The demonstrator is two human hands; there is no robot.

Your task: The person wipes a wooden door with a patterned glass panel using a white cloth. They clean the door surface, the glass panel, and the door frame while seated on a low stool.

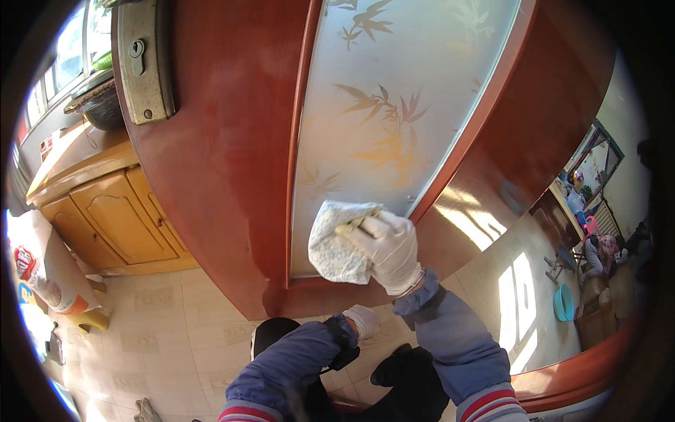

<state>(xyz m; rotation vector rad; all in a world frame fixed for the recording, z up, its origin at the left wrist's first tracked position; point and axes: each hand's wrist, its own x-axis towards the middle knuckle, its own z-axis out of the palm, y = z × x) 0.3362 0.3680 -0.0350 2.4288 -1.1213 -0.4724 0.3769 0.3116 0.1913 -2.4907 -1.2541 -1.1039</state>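
A white patterned cloth lies flat against the lower part of a frosted glass panel with bamboo-leaf designs. Gloved in white, my right hand grips the cloth and presses it to the pane. The glass is set in a reddish-brown wooden door. My left hand, also in a white glove, hangs low in front of my legs, apart from the door. Its fingers are mostly hidden behind the sleeve and glove, so I cannot tell whether they are closed.
A metal lock plate sits on the door's left edge. Left stand a yellow wooden cabinet with a dark pot on it, a large sack and a yellow stool. Right are a turquoise basin and a folding stool.
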